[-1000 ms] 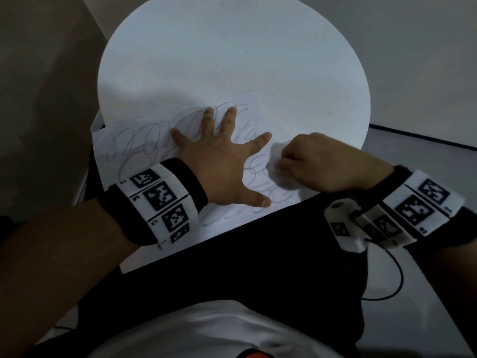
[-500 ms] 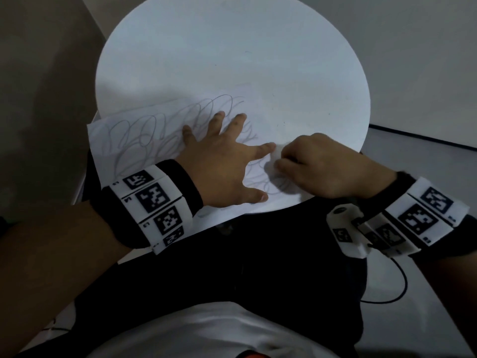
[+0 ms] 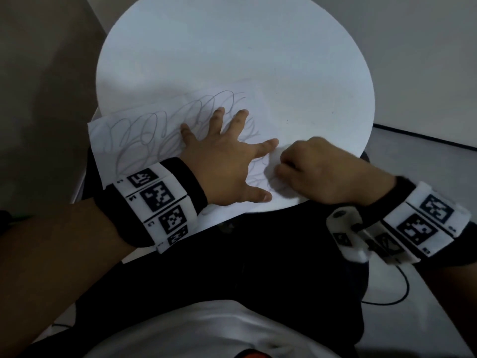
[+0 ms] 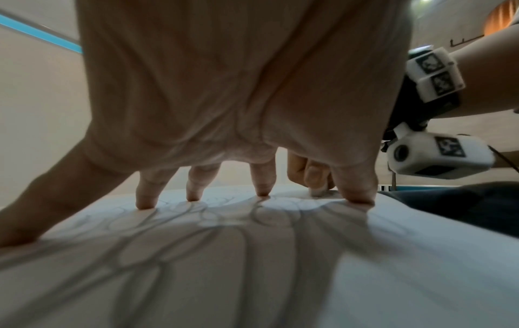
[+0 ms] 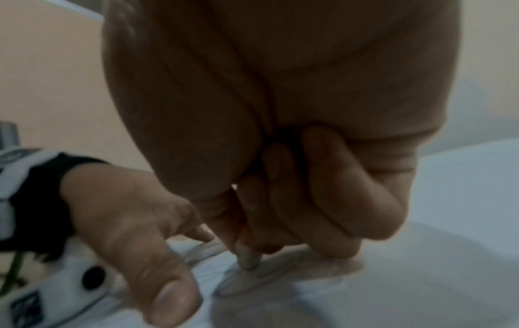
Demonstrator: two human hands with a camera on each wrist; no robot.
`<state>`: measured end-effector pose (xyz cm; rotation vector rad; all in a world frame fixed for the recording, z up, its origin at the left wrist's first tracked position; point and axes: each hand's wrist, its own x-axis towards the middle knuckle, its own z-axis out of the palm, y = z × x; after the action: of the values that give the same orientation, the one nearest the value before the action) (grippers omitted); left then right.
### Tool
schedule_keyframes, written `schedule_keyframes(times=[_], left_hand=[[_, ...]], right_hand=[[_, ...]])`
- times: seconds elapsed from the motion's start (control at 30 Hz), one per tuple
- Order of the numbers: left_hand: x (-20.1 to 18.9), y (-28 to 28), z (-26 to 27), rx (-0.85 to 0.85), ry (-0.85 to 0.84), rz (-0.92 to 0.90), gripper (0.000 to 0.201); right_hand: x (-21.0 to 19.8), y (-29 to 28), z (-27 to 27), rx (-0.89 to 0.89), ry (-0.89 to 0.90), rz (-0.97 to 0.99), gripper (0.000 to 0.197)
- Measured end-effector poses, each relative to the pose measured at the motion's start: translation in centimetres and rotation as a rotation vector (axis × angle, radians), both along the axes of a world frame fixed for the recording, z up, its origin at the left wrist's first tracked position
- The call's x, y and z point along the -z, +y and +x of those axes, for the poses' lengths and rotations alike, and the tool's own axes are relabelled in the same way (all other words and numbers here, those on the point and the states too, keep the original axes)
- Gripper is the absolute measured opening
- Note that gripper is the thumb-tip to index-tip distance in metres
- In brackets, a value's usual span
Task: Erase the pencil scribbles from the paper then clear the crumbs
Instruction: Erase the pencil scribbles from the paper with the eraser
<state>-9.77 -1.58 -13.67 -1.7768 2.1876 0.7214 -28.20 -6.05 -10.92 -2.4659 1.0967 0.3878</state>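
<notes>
A white paper (image 3: 134, 140) covered in looping pencil scribbles (image 3: 160, 125) lies on the near half of a round white table (image 3: 232, 47), its left corner hanging past the rim. My left hand (image 3: 232, 151) is spread flat on the paper and presses it down; the left wrist view shows the fingertips (image 4: 146, 203) on the sheet. Just to its right, my right hand (image 3: 281, 171) is curled and pinches a small pale eraser (image 4: 320, 191), whose tip (image 5: 248, 260) touches the paper near the table's front edge. From the head view the eraser is hidden.
A few tiny dark specks (image 3: 287, 121) lie on the table right of the scribbles. My dark-clothed lap (image 3: 258, 254) is tucked under the near rim. A black cable (image 3: 387, 301) loops on the grey floor at the right.
The paper, under my left hand, has slid left and further onto the table. My right hand has shifted slightly left and toward the near edge with the eraser.
</notes>
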Motion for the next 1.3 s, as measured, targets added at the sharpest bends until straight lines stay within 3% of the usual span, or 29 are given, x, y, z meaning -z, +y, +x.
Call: schedule_keyframes(times=[0.17,0.27,0.4,0.5,0.63,0.8,0.9,1.03,1.13,1.3], left_hand=[[0.0,-0.1,0.0,-0.027,0.006,0.012,0.096],[0.0,0.0,0.1,-0.023,-0.003,0.010,0.096],[0.0,0.0,0.2,-0.037,-0.008,0.004,0.097],[0.0,0.0,0.2,-0.037,-0.021,0.002,0.096],[-0.2,-0.1,0.1,-0.053,-0.012,0.014,0.096],[-0.1,0.0,0.2,-0.049,-0.022,0.009,0.096],[-0.1,-0.1,0.1,-0.051,-0.013,0.013,0.097],[0.0,-0.1,0.2,-0.046,-0.023,0.007,0.096],[-0.1,-0.1,0.2,-0.062,-0.011,0.009,0.097],[-0.1,0.0,0.2,-0.062,-0.017,0.004,0.097]], right_hand=[[-0.1,-0.3,-0.4,0.075,0.000,0.010,0.045],[0.0,0.6,0.1,0.005,-0.024,0.052,0.046],[-0.4,-0.5,-0.5,0.102,-0.013,0.020,0.046],[-0.2,-0.1,-0.4,0.028,0.002,0.038,0.046],[-0.6,-0.7,-0.5,0.132,-0.015,0.054,0.045],[-0.4,0.4,0.3,-0.006,0.003,0.052,0.045],[-0.6,-0.5,-0.3,0.083,0.008,0.017,0.045],[-0.2,0.3,0.3,0.057,0.016,0.097,0.044],[-0.6,-0.8,-0.3,0.191,-0.016,0.112,0.046],[-0.4,-0.4,-0.3,0.175,-0.004,0.142,0.047]])
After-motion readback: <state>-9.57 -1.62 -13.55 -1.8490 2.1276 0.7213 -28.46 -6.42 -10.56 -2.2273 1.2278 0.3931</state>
